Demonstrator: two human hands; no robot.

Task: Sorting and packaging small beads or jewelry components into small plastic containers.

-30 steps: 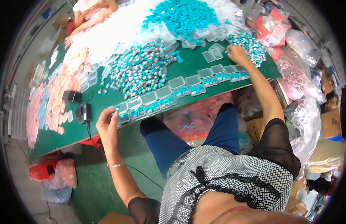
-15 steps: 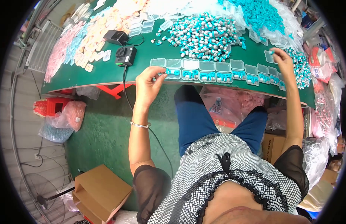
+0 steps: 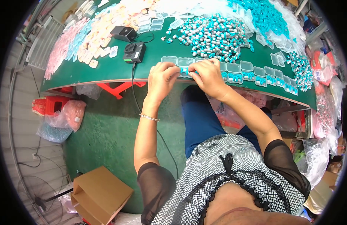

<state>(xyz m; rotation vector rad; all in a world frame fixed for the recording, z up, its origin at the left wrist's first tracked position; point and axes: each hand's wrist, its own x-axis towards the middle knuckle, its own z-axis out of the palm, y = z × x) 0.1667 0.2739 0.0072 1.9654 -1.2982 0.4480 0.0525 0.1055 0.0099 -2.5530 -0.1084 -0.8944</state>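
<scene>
My left hand [image 3: 162,79] and my right hand [image 3: 209,77] meet at the near edge of the green table. Their fingertips are pinched on a small turquoise piece [image 3: 184,70] from both sides, over a clear lidded box. That box's raised lid [image 3: 185,62] leans behind it, and my fingers cover much of the rest. To the right runs a row of similar boxes with lids up, such as one clear box [image 3: 234,78], holding turquoise and grey-striped pieces. Behind lies a big heap of turquoise and grey-striped pieces [image 3: 214,37].
Two black devices [image 3: 134,52] with a cable stand left of the boxes. Empty clear boxes [image 3: 278,59] lie at the right, by a smaller heap of pieces [image 3: 301,71]. Pink, blue and peach pieces [image 3: 92,41] cover the far left. A cardboard box [image 3: 102,195] sits on the floor.
My right hand has swung from the far right of the table to beside my left hand, bringing its fingers to the turquoise piece. The left hand stays at the box; the view has shifted slightly.
</scene>
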